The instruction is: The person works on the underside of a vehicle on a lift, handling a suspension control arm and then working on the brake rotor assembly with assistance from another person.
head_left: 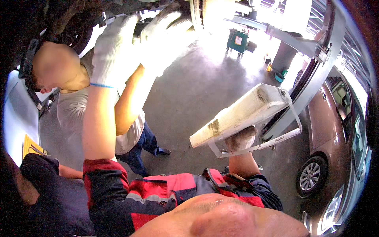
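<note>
My left hand [112,53], in a white knit glove with a blue cuff edge, is raised toward the dark underside of a lifted vehicle [75,19]. Its fingers stretch upward; glare blurs their tips, and I cannot tell whether they touch a part. Low on the right, my right hand [241,140], in a soiled glove, grips a white floodlight [241,110] with a metal bracket frame [268,142]. The lamp is tilted upward. A co-worker's gloved hand [160,37] reaches up beside my left hand, beneath the vehicle.
The co-worker in a grey shirt [75,106] stands close on the left. Another person's dark sleeve [39,173] shows at lower left. A grey lift post [312,83] slants on the right, with a parked brown car [327,134] beyond. A green wheeled cart [237,40] stands far back.
</note>
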Action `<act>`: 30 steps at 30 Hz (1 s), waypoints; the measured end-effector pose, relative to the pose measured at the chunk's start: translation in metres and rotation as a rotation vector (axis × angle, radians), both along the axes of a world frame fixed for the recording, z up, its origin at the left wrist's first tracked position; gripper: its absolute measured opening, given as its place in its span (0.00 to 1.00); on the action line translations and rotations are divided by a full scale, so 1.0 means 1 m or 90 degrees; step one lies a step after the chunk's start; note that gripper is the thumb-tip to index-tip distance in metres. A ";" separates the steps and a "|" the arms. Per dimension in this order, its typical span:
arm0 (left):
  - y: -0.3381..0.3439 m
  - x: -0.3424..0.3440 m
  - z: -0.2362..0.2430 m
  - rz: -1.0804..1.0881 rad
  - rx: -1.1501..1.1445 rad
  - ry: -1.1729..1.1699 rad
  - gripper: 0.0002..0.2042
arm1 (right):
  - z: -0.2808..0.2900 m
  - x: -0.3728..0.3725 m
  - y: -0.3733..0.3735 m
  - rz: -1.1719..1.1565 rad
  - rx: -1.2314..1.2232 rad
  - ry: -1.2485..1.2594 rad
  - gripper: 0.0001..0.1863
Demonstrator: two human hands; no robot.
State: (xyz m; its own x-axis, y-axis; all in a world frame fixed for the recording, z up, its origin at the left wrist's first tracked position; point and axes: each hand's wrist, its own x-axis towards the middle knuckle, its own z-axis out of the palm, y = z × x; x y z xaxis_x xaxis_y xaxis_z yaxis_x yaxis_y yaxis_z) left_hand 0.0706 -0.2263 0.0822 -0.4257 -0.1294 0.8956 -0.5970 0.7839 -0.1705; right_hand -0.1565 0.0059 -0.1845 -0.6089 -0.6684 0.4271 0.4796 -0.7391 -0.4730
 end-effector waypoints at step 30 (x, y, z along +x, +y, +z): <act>-0.044 -0.013 0.000 0.093 -0.123 -0.096 0.19 | 0.019 -0.005 0.005 0.039 -0.056 0.180 0.36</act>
State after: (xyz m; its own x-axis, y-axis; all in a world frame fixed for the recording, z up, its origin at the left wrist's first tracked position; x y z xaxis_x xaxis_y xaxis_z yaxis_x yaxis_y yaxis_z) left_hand 0.0579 -0.2701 0.0826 -0.5454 -0.0324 0.8376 -0.6574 0.6364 -0.4034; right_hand -0.1616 0.0105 -0.1653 -0.4167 -0.6533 0.6321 0.3830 -0.7568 -0.5297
